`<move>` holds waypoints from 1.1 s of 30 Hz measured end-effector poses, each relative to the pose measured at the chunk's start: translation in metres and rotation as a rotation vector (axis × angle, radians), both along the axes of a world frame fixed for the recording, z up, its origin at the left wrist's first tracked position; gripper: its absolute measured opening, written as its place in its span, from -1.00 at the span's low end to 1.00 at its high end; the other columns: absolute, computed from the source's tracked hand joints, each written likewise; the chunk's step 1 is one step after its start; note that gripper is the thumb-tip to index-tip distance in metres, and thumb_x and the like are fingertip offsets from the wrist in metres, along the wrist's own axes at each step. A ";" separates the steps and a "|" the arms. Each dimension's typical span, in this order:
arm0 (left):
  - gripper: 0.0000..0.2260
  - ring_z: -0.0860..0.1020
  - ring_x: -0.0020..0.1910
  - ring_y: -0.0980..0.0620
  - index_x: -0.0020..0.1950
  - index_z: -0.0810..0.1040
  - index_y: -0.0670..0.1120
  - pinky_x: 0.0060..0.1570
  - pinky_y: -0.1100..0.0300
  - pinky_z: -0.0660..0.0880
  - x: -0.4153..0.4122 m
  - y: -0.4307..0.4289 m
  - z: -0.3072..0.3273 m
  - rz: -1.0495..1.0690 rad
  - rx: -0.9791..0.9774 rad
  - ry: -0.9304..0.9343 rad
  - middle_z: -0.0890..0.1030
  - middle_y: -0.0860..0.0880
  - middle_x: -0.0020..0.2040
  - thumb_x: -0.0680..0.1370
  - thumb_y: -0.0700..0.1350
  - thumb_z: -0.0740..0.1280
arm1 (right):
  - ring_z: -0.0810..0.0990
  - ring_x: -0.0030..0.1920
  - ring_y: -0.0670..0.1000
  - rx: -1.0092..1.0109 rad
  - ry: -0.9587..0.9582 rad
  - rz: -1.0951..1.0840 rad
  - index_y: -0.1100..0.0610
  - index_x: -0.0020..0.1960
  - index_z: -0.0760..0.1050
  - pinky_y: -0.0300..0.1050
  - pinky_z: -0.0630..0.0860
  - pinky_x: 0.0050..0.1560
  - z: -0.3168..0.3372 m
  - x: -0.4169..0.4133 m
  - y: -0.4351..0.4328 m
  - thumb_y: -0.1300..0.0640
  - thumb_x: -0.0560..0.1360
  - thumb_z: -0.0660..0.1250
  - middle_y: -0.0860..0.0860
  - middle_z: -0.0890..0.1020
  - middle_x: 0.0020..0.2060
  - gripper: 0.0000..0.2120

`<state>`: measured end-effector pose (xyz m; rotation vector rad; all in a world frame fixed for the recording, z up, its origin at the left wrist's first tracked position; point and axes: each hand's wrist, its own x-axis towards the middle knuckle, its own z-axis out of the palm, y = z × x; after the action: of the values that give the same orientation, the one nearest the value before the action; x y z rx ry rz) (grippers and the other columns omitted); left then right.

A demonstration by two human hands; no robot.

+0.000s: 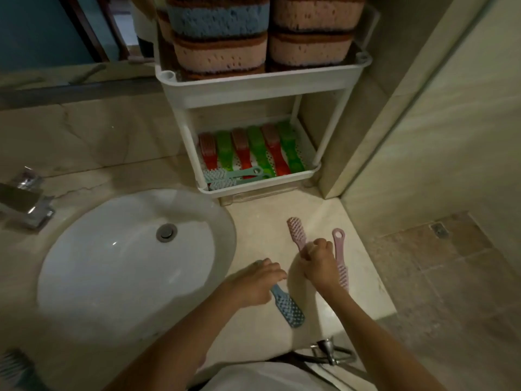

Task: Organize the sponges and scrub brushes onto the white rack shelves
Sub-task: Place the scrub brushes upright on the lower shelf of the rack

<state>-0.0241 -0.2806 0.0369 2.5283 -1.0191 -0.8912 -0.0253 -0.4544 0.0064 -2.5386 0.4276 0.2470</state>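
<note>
Currently left hand [260, 283] curled round blue brush [291, 310] handle, right hand [318, 263] round pink brush [295, 231]; probably handle grips for slotting into rack [253, 189] ahead.

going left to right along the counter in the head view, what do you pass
faucet → sink → left hand gripping the blue brush → right hand gripping a pink brush → second pink brush lying on the counter
</note>
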 end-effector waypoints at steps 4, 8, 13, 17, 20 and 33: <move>-0.70 0.34 0.22 -0.12 0.18 0.42 -0.16 0.16 -0.03 0.36 -0.009 -0.006 -0.004 -0.116 0.090 -0.184 0.42 -0.12 0.19 0.47 -0.34 0.19 | 0.52 -0.17 0.10 -0.008 0.064 -0.070 0.34 0.03 0.49 -0.22 0.37 -0.19 0.004 0.001 -0.001 0.18 0.55 0.22 0.22 0.54 -0.02 -0.79; -0.76 0.38 0.20 -0.14 0.16 0.41 -0.19 0.16 -0.01 0.35 -0.011 -0.009 -0.001 -0.080 0.154 -0.215 0.43 -0.15 0.19 0.50 -0.28 0.23 | 0.60 -0.04 0.11 -0.051 0.117 -0.033 0.29 0.09 0.53 -0.26 0.38 -0.15 0.008 0.002 -0.004 0.13 0.56 0.22 0.17 0.57 -0.01 -0.75; -0.87 0.49 0.11 -0.18 0.08 0.41 -0.22 0.04 -0.04 0.42 -0.004 0.006 0.002 0.219 0.117 -0.018 0.43 -0.18 0.16 0.54 -0.25 0.20 | 0.61 -0.03 0.23 -0.018 0.074 -0.025 0.36 0.08 0.42 -0.08 0.40 -0.16 0.017 0.004 -0.004 0.17 0.56 0.23 0.27 0.61 -0.05 -0.76; -0.99 0.51 0.07 -0.16 -0.05 0.38 -0.12 0.00 0.05 0.40 0.006 0.026 0.005 0.530 -0.038 -0.029 0.51 -0.18 0.10 0.56 -0.20 0.20 | 0.61 -0.12 0.24 0.075 -0.011 -0.004 0.31 0.03 0.41 0.00 0.48 -0.16 0.034 0.014 0.006 0.13 0.49 0.35 0.25 0.63 -0.13 -0.74; -0.92 0.55 -0.06 -0.14 -0.13 0.39 -0.10 -0.13 0.10 0.40 0.014 0.045 0.012 0.828 -0.155 -0.059 0.60 -0.17 -0.08 0.56 -0.16 0.23 | 0.57 -0.16 0.14 0.107 -0.152 0.097 0.26 0.01 0.42 -0.08 0.45 -0.21 0.054 0.030 0.020 0.19 0.48 0.35 0.12 0.59 -0.13 -0.81; -0.86 0.57 -0.27 -0.20 -0.07 0.48 -0.26 -0.21 -0.13 0.54 0.060 0.083 0.042 1.159 -0.317 -0.022 0.59 -0.30 -0.20 0.52 -0.17 0.25 | 0.60 0.07 0.25 -0.125 -0.270 0.430 0.14 0.27 0.42 0.08 0.53 0.06 0.093 0.198 0.091 0.23 0.52 0.22 0.24 0.61 0.07 -0.68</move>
<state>0.0358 -0.1979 0.0791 2.2568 0.3497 -0.2975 0.1732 -0.3634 0.0994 -2.7131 -0.2173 0.0319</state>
